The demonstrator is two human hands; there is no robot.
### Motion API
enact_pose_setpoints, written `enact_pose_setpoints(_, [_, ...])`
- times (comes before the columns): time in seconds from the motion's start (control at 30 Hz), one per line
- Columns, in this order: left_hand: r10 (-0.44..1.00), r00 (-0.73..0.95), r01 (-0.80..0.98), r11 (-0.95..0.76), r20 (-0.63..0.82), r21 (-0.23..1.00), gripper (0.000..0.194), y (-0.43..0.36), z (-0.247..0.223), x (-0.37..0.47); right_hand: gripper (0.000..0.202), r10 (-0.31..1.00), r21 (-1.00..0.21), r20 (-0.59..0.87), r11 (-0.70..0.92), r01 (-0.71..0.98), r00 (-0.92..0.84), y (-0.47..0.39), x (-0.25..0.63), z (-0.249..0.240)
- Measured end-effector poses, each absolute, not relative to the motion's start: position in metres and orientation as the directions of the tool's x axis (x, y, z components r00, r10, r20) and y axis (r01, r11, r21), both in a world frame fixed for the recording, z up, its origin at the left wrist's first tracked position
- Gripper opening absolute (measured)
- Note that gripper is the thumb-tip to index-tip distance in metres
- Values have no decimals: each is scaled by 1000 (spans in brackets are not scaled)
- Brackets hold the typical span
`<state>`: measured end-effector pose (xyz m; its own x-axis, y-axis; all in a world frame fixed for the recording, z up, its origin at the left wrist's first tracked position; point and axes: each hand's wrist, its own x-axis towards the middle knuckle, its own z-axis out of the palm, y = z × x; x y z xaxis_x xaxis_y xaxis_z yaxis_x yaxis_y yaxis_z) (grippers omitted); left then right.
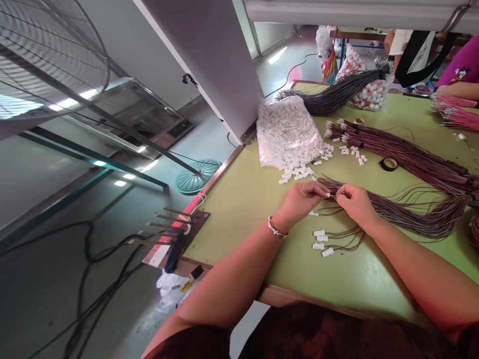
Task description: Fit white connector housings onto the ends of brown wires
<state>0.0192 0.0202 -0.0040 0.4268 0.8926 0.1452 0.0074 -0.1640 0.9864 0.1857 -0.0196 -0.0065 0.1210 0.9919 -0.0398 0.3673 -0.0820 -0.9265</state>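
My left hand (305,199) pinches a small white connector housing (328,194), only part of which shows between the fingertips. Close beside it, my right hand (354,202) is closed on a thin brown wire whose end points toward the housing. Both hands are just above the table in front of a bundle of brown wires (404,212). Nearer to me lie several white connectors (320,239) with brown wires fitted in them. Beyond my left hand, loose white connectors (295,172) spill from a clear plastic bag (286,129).
A second brown wire bundle (404,147) and a roll of black tape (389,164) lie farther back. Behind them are a dark wire bundle (337,94) and a bag of red-and-white parts (370,94). A pegged bracket (187,232) edges the table's left. Another person's arm (458,89) is at far right.
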Motion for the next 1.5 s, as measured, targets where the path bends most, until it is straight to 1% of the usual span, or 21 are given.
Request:
enact_pose_setpoints(0.07, [870, 428, 75, -304, 244, 950, 13, 17, -4, 22, 13, 993, -937, -61, -91, 337, 99, -18, 186, -7])
enact_pose_setpoints(0.1, [859, 433, 98, -346, 274, 933, 16, 16, -5, 24, 14, 994, -940, -68, -93, 328, 89, -18, 186, -7])
enact_pose_setpoints(0.17, [851, 437, 120, -375, 290, 919, 19, 15, -7, 25, 14, 995, -944, -72, -90, 318, 68, -17, 186, -8])
enact_pose_setpoints(0.27, [864, 432, 128, -343, 259, 930, 20, 16, -10, 28, 15, 997, -944, -60, -73, 323, 49, -16, 186, -10])
enact_pose_setpoints(0.4, [893, 390, 134, -296, 225, 946, 21, 16, -16, 31, 17, 996, -930, -49, -73, 359, 75, -17, 184, -9])
enact_pose_setpoints(0.53, [902, 383, 109, -257, 197, 960, 18, 16, -12, 29, 16, 998, -924, -40, -57, 378, 52, -18, 185, -5])
enact_pose_setpoints(0.6, [881, 435, 107, -254, 184, 961, 16, 17, -5, 21, 17, 998, -924, -57, -52, 380, -3, -18, 188, -3])
enact_pose_setpoints(0.67, [830, 538, 146, -264, 148, 953, 16, 20, 5, 10, 22, 994, -930, -95, -69, 360, -53, -17, 190, -1])
enact_pose_setpoints(0.73, [754, 653, 235, -298, 77, 925, 18, 22, 16, -1, 27, 986, -932, -138, -99, 348, -89, -16, 191, -2])
enact_pose_setpoints(0.77, [717, 697, 293, -322, 30, 900, 21, 23, 20, -6, 28, 984, -922, -148, -101, 373, -99, -15, 191, -4])
enact_pose_setpoints(0.83, [676, 736, 390, -370, -44, 843, 27, 24, 25, -13, 24, 982, -866, -136, -53, 497, -131, -14, 189, -6])
enact_pose_setpoints(0.9, [662, 745, 440, -402, -77, 803, 30, 23, 26, -15, 16, 978, -739, -94, 55, 671, -184, -14, 185, -7])
enact_pose_setpoints(0.97, [648, 756, 453, -418, -90, 788, 30, 21, 26, -15, 15, 968, -592, -73, 152, 792, -240, -17, 181, -4])
enact_pose_setpoints(1.03, [621, 777, 444, -422, -105, 790, 30, 19, 26, -15, 17, 956, -468, -77, 215, 857, -282, -21, 177, 3])
enact_pose_setpoints(1.13, [595, 795, 429, -409, -120, 805, 30, 16, 29, -16, 13, 942, -357, -91, 272, 893, -323, -27, 174, 12])
enact_pose_setpoints(1.2, [596, 793, 431, -404, -125, 807, 30, 14, 33, -18, 13, 935, -340, -99, 291, 894, -342, -27, 174, 14])
enact_pose_setpoints(1.37, [583, 802, 469, -476, -132, 744, 33, 10, 44, -23, 6, 908, -432, -139, 304, 849, -396, -24, 178, 12])
enact_pose_setpoints(1.5, [527, 827, 484, -493, -194, 723, 36, 11, 44, -23, 3, 914, -387, -146, 298, 872, -378, -26, 173, 9])
